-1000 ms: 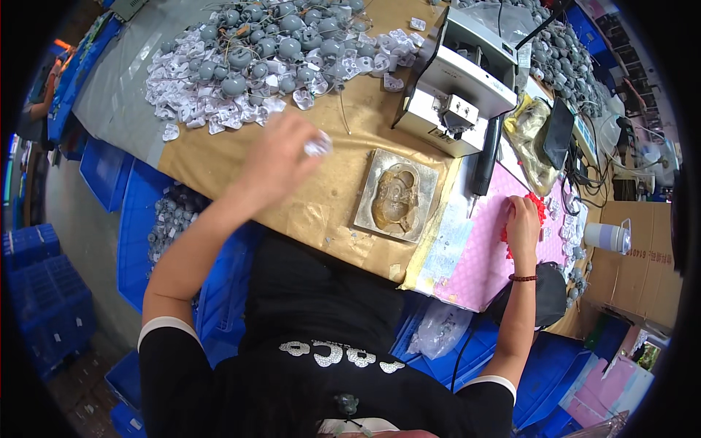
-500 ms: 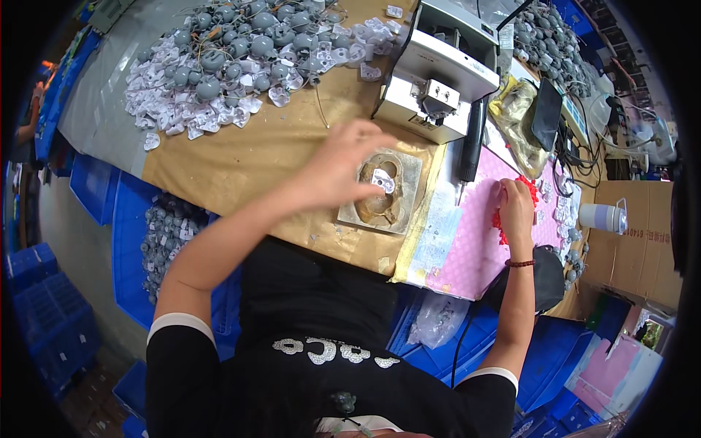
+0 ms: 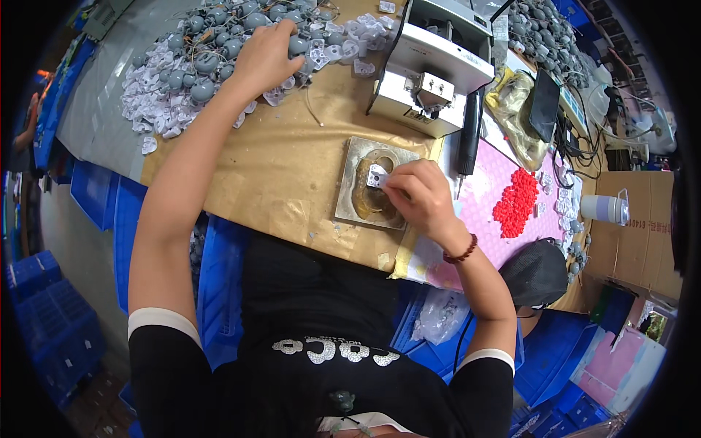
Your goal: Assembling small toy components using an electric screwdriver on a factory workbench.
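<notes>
My left hand (image 3: 267, 60) reaches onto the pile of grey ball-shaped parts (image 3: 207, 63) at the far left. Its thumb and fingers are apart around one grey ball, and I see no firm hold. My right hand (image 3: 423, 197) is over the square metal fixture (image 3: 348, 179), thumb and fingertips pinched together. A small white plastic piece (image 3: 376, 176) rests in the fixture's hollow, right at those fingertips. Whatever the pinch holds is hidden by the fingers.
Small red pieces (image 3: 515, 204) lie heaped on the pink sheet at right. A white machine (image 3: 409, 102) stands behind the fixture, a black-handled screwdriver (image 3: 469, 139) beside it. White plastic pieces (image 3: 153, 109) surround the grey pile. A lidded cup (image 3: 603, 209) stands far right.
My left hand has gone from the fixture to the far-left grey pile. My right hand has left the red pieces and come left to the white piece in the fixture.
</notes>
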A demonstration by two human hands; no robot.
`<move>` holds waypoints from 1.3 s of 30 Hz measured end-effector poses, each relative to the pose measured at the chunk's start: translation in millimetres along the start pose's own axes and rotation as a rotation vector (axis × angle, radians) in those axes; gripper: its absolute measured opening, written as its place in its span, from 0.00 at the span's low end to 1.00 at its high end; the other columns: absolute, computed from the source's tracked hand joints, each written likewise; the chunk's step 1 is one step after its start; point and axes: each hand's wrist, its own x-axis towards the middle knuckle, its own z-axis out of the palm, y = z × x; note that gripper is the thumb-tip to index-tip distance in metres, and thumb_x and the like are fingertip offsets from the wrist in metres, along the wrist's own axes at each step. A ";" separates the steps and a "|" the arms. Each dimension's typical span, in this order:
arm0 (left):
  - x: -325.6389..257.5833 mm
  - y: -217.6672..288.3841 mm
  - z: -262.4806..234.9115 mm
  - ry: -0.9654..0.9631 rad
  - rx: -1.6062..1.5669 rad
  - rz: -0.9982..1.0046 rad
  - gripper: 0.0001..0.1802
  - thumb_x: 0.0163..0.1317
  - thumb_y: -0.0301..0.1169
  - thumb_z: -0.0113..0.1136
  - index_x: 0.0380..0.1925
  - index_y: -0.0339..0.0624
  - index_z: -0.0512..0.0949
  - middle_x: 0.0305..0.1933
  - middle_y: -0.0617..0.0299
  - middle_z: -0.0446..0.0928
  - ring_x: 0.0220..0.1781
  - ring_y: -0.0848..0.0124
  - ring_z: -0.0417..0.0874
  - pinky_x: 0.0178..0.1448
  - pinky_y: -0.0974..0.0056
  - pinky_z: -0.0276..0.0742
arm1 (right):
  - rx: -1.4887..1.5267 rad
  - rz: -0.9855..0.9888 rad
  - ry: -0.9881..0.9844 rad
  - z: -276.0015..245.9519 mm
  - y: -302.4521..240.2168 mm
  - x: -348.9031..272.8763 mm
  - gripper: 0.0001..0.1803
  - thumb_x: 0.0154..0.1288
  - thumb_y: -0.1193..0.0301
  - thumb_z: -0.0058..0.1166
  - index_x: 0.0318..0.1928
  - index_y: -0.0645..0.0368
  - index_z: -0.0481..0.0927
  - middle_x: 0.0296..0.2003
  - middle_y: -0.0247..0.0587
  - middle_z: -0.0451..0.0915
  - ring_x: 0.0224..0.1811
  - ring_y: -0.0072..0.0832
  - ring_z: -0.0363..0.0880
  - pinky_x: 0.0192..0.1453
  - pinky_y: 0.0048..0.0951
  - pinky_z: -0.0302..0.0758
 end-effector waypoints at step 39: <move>-208.8 173.2 -81.5 -1.353 -1.901 0.054 0.08 0.73 0.30 0.54 0.43 0.35 0.76 0.44 0.60 0.78 0.39 0.77 0.80 0.48 0.68 0.78 | -0.135 0.103 0.098 28.6 -19.2 -12.3 0.14 0.53 0.78 0.69 0.42 0.57 0.83 0.41 0.40 0.80 0.51 0.45 0.77 0.53 0.41 0.76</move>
